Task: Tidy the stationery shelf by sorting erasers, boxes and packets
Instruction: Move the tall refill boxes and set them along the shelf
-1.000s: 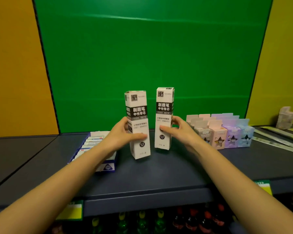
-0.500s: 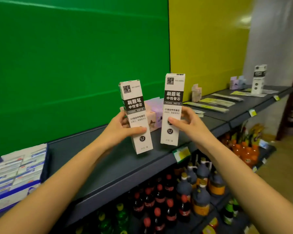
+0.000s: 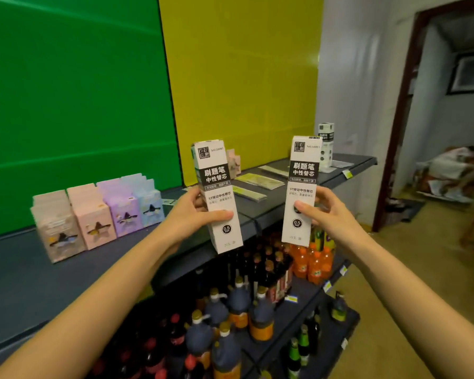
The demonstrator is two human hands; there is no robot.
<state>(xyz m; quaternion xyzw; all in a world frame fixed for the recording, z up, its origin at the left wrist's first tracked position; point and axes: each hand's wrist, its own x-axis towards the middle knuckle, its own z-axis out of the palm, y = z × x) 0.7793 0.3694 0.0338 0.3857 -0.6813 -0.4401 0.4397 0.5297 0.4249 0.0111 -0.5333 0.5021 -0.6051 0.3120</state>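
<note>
Moved: both white boxes have swung further right along the shelf since the earlier frame and now sit wider apart; the doorway has come into view.
Left hand [image 3: 195, 214]: wrapped round the left refill box [image 3: 216, 198], thumb across its front, box tilted with its top leaning left.
Right hand [image 3: 326, 212]: gripping the right refill box [image 3: 300, 192], thumb on the front, box nearly upright.
Position of boxes: both held in the air, off the shelf, over its near edge; well apart from each other.
Shelf top [image 3: 25, 280]: dark grey, running from near left to far right.
On the shelf, left: a row of pastel star boxes [image 3: 93, 217] in grey, pink, purple and blue.
On the shelf, far right: flat yellow-green packets [image 3: 257, 181] and a third tall white box [image 3: 326, 144] standing by the far end.
Below: lower shelves with dark bottles [image 3: 241, 305] and orange drink bottles [image 3: 315, 265].
Room: green panel [image 3: 74, 105] left, yellow panel [image 3: 244, 86] right of it, grey wall, dark-framed doorway [image 3: 400, 119] far right, tan floor.
</note>
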